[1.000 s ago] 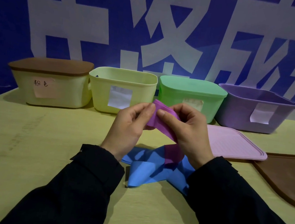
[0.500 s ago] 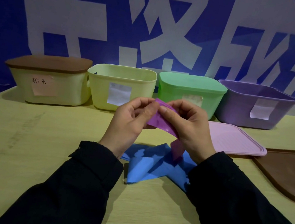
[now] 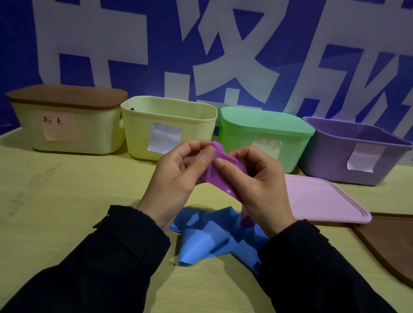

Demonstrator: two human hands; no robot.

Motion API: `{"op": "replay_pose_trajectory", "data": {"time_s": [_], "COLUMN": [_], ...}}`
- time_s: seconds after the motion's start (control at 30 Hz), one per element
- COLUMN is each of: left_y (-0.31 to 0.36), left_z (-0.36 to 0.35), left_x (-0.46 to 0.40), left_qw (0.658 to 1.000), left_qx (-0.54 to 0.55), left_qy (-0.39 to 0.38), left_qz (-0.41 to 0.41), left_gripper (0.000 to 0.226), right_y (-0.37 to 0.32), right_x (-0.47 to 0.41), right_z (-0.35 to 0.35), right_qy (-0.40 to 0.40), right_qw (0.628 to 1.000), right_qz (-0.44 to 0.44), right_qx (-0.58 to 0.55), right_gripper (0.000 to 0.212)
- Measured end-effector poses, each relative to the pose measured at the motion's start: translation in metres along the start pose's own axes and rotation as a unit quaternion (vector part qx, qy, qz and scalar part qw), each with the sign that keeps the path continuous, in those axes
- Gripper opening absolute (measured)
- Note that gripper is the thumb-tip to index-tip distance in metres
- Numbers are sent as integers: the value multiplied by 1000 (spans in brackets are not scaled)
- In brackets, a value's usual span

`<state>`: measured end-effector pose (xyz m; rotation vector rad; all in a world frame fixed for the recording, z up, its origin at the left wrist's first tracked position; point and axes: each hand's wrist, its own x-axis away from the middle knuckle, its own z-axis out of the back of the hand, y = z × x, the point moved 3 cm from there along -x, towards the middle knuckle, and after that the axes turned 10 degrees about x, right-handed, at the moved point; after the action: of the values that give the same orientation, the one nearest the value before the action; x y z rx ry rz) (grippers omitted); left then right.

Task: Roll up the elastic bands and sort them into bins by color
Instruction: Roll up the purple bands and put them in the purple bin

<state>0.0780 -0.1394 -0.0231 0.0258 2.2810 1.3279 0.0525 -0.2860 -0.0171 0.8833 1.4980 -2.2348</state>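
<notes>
Four bins stand in a row beyond the fingers: a cream bin (image 3: 74, 128) under a brown lid, an open yellow bin (image 3: 167, 126), a green bin (image 3: 264, 137) with its lid on, and an open purple bin (image 3: 355, 152) off to the right. A pink lid (image 3: 324, 200) and a brown lid (image 3: 401, 245) lie on the table (image 3: 40, 201) right of the right hand. Below both hands, a blue band (image 3: 206, 241) lies crumpled on the table, not yet rolled.

The step in hand looks like rolling the purple band (image 3: 223, 176) — it is held in the air between the hands, a short tail hanging under the right palm. The left hand (image 3: 175, 176) pinches its upper end between thumb and fingers; the right hand (image 3: 256, 185) is closed narrowly on the strip beside it. Next, I judge, the turns must take in that tail, kept tight, before the roll goes to the purple bin.
</notes>
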Motion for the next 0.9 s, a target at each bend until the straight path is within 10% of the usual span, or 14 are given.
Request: {"op": "replay_pose_trajectory", "data": {"time_s": [0.9], "left_y": [-2], "left_z": [0], "left_x": [0], "left_qw": [999], "left_qx": [-26], "left_qy": [-20], "left_qz": [0], "left_gripper": [35], "right_y": [0], "right_x": [-1], "right_z": [6], "right_qy": [34], "right_qw": [990], "right_qz": [72], "right_qx": [113], "right_gripper": [9]}}
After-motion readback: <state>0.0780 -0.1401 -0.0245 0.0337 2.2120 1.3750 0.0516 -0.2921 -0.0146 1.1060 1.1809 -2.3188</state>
